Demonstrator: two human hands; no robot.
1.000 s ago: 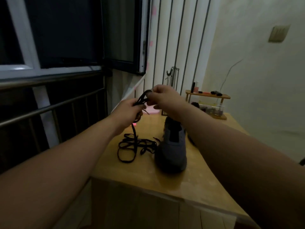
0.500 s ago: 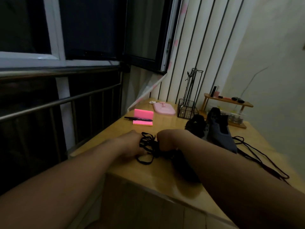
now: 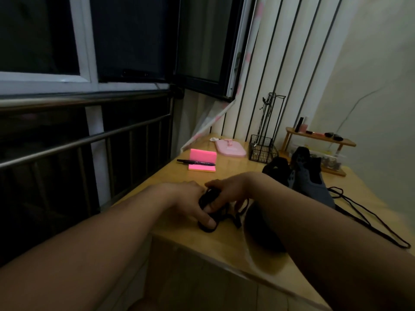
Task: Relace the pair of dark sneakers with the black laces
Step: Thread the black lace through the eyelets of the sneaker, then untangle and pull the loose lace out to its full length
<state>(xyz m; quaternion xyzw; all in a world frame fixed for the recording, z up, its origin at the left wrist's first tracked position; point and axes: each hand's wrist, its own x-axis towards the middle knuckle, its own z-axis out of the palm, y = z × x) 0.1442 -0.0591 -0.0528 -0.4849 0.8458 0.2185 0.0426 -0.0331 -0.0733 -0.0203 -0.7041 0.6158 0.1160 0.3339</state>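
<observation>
Both hands meet over a bundle of black lace (image 3: 210, 199) near the front left edge of the wooden table (image 3: 202, 245). My left hand (image 3: 186, 198) presses down on the bundle with its fingers curled around it. My right hand (image 3: 226, 189) pinches the same lace from the right. One dark sneaker (image 3: 260, 230) lies under my right forearm, mostly hidden. A second grey-blue sneaker (image 3: 312, 182) stands further back on the right. Another black lace (image 3: 368, 218) trails loose across the table's right side.
A pink sticky-note pad (image 3: 202, 161) with a black pen (image 3: 195, 162) lies behind my hands. Further back are a pink flat object (image 3: 229, 150), a black wire basket (image 3: 261, 150) and a small wooden shelf (image 3: 321, 140). A metal railing (image 3: 85, 140) runs along the window at left.
A second ago my hands held the lace raised above the table beside the sneaker. They have lowered to the tabletop with the lace bunched between them, and the view has swung left.
</observation>
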